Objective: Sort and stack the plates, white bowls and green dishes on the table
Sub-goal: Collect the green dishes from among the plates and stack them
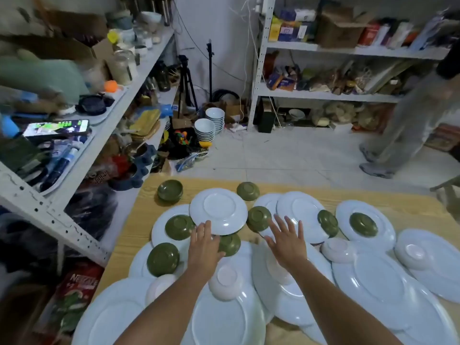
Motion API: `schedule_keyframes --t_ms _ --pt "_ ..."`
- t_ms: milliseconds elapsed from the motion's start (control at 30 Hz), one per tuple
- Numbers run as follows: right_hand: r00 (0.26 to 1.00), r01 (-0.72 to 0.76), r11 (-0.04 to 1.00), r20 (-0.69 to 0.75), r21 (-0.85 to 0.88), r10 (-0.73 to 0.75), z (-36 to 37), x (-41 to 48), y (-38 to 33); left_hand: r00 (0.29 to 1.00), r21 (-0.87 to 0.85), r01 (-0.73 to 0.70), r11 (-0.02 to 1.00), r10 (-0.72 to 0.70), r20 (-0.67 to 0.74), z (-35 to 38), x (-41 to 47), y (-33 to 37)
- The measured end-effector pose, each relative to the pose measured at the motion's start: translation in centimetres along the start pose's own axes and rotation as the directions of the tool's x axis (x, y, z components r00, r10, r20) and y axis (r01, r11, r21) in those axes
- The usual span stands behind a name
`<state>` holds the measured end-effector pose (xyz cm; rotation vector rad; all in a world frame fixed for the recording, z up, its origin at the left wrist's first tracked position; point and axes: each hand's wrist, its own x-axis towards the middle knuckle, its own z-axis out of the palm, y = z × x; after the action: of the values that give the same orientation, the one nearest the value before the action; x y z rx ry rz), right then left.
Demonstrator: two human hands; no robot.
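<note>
Several pale blue-white plates lie upside down and overlapping on the wooden table. Small white bowls and olive green dishes sit upside down on them. A short stack of green dishes stands at the table's far left. My left hand reaches forward with straight fingers, its tips at the near rim of a tilted plate; a green dish lies just right of it. My right hand hovers open with spread fingers above the plates, near another green dish.
A metal shelf rack full of clutter runs along the left, close to the table edge. Stacks of white bowls stand on the floor beyond. A person walks at the right, in front of another shelf.
</note>
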<state>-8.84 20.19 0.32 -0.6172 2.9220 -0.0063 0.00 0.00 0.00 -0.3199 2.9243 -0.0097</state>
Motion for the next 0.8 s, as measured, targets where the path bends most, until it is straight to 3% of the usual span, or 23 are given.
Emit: schedule_keyframes --t_ms 67,200,567,800 --pt "0.999 0.012 1.0 0.052 -0.019 -0.011 0.1 1.5 0.2 0.998 -0.023 0.019 1.0 -0.02 -0.058 0.0 0.8 0.2" --pt "0.991 0.037 0.997 0.13 -0.068 -0.028 0.4 4.1 0.3 0.998 -0.004 -0.005 1.0 0.005 0.068 1.9 2.1 0.8" --pt "0.96 0.169 0.983 0.239 -0.078 -0.146 2.0 9.5 -0.2 0.987 0.11 -0.108 0.988 0.094 0.131 2.3 3.9 2.1" --pt "0.983 0.148 0.986 0.12 -0.071 -0.139 3.7 8.7 -0.8 0.979 0.128 -0.168 0.978 0.15 0.136 2.2 3.8 2.3"
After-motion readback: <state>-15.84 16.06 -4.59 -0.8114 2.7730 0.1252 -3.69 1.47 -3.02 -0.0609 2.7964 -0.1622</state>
